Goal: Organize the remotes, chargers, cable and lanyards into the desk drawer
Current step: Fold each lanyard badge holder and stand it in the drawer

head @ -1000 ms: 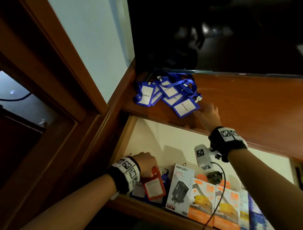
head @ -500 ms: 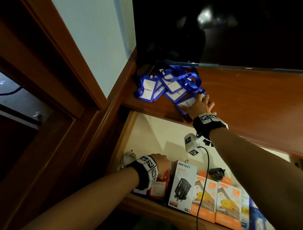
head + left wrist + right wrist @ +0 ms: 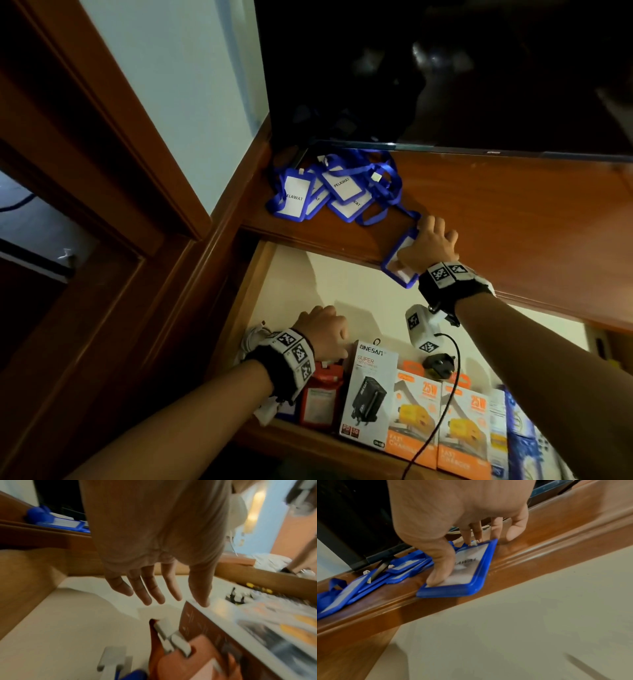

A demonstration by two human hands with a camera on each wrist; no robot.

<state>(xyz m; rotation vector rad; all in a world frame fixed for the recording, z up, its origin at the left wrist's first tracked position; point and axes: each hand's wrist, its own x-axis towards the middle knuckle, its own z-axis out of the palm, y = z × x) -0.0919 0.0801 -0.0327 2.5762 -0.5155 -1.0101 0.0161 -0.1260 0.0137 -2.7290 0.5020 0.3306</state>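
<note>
A pile of blue lanyards (image 3: pixel 329 192) with white cards lies on the desk top (image 3: pixel 513 222) under the TV. My right hand (image 3: pixel 428 246) holds one blue lanyard badge (image 3: pixel 397 270) at the desk's front edge, overhanging the open drawer (image 3: pixel 342 281). In the right wrist view the thumb presses the blue lanyard badge (image 3: pixel 471 577) face while the fingertips hook its clip end. My left hand (image 3: pixel 322 332) hovers inside the drawer; the left wrist view shows its fingers (image 3: pixel 145 592) relaxed and holding nothing. A red lanyard badge (image 3: pixel 322 394) lies below it.
In the drawer's front row stand a ONESAM charger box (image 3: pixel 370 394) and two orange charger boxes (image 3: pixel 418 418). A black plug (image 3: pixel 440 365) lies behind them. A white cable (image 3: pixel 253 339) sits at the drawer's left wall. The dark TV (image 3: pixel 445 68) stands over the desk's back.
My right hand reached the blue pile and drew one badge back to the desk edge. My left hand lowered the red badge into the drawer and let it go.
</note>
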